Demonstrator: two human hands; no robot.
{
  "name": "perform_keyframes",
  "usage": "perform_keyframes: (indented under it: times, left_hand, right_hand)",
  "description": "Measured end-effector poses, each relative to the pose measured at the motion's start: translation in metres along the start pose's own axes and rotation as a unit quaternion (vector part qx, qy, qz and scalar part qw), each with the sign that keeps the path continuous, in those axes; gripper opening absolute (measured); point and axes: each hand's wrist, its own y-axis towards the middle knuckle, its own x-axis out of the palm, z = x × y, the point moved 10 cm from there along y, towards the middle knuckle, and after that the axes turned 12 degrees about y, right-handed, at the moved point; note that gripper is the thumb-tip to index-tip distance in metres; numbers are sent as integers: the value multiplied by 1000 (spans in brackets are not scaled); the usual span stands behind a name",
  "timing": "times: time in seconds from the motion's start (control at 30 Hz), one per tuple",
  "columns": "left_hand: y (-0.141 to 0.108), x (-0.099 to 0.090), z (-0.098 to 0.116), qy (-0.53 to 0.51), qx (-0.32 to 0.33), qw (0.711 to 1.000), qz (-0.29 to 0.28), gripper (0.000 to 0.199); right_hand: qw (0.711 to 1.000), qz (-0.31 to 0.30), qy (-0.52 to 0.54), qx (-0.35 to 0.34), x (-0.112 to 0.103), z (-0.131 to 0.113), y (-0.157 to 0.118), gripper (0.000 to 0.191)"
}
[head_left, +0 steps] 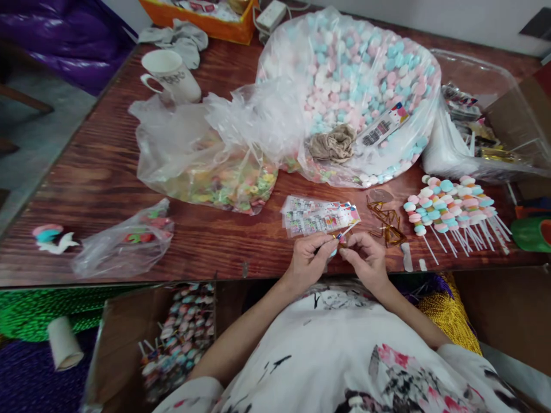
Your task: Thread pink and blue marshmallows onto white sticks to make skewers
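At the table's front edge, my left hand [310, 256] pinches a small candy stick [345, 230], its white stick pointing up and to the right. A bit of pale blue candy shows below the fingers. My right hand [367, 258] is closed beside it, thumb and fingertips pressed together at the stick's base; what they grip is too small to make out. Just beyond the hands lie printed clear wrappers [316, 217] in an overlapping row. Gold twist ties [387, 223] are heaped to the right of them. Farther right, finished-looking marshmallow sticks [450, 206] lie in a pile.
A large bag of pastel marshmallows [357, 74] stands at the back, with a bag of colourful gummies [232, 178] left of it. A mug [171, 77], a small bag [129, 241] and a clear bin [495, 166] are around. Below, an open box [124, 344] holds more sticks.
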Motion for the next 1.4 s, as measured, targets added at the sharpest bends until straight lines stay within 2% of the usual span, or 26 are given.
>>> perform_keyframes:
  times: [0.1,0.17,0.23,0.3,0.33,0.4,0.43,0.5,0.57,0.63,0.8,0.97,1.07,1.2,1.27,1.33,1.37,1.4]
  left_hand:
    - [1,0,15,46,49,998,-2,31]
    - [0,0,23,71,77,994,-8,30]
    - [-1,4,27,78,89,992,-40,31]
    - [-1,11,24,55,67,991,-103,34]
    - [-3,17,19,29,39,988,-145,35]
    - [-8,29,7,-44,-47,972,-227,34]
    - [-12,34,-1,-82,-100,956,-263,32]
    - [-24,44,-12,-148,-197,914,-321,26]
    - [-32,50,-18,-185,-256,879,-356,22]
    - [-35,53,-18,-198,-275,856,-391,20]
    - [-37,54,-13,-167,-261,822,-477,15]
    - [-38,57,-1,-141,-213,810,-529,16]
    - [-27,50,8,-131,-154,819,-537,16]
    - [2,14,8,-27,-83,847,-524,21]
    - [22,-11,16,34,-52,889,-454,20]
    - [36,-34,39,121,18,938,-324,21]
    - [36,-41,56,178,72,949,-251,20]
    - [29,-42,74,238,130,944,-190,19]
  right_hand:
    - [992,-13,99,78,4,22,2,16]
    - [982,-50,143,110,7,31,8,20]
    - [970,-138,145,134,16,32,13,22]
    - [958,-245,83,124,24,22,14,21]
    - [951,-293,26,92,28,12,14,18]
    - [923,-364,-118,-34,35,-18,8,11]
    - [896,-384,-188,-120,40,-36,1,11]
    - [823,-397,-292,-283,50,-66,-20,16]
    - [764,-390,-340,-385,55,-81,-40,20]
    - [745,-381,-343,-428,56,-85,-50,23]
    - [756,-378,-303,-441,53,-82,-53,29]
    - [717,-426,-326,-444,65,-82,-53,11]
    - [714,-423,-338,-443,69,-88,-50,11]
    - [720,-386,-372,-440,73,-90,-50,10]
    - [719,-367,-395,-438,74,-85,-49,10]
    - [730,-344,-419,-417,72,-76,-37,14]
    - [742,-328,-426,-400,69,-72,-27,16]
    - [759,-311,-427,-381,65,-70,-15,17]
